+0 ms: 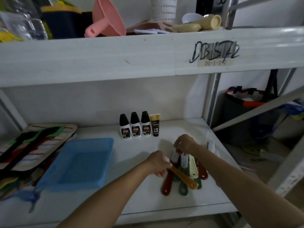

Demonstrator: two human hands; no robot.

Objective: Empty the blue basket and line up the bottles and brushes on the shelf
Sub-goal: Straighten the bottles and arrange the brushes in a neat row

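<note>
The blue basket sits on the white shelf at the left, with nothing visible inside. Three black-capped white bottles and a black-and-gold tube stand in a row at the back. Several brushes with red, green, cream and orange handles lie bunched to the right. My left hand grips the orange-handled brush near its head. My right hand pinches the white bristles of a brush at the top of the pile.
Colourful striped mats lie stacked left of the basket. The upper shelf overhangs and holds a pink funnel, a white cup and a clear jug. A white brush lies by the right edge. A dark bin stands beyond the frame.
</note>
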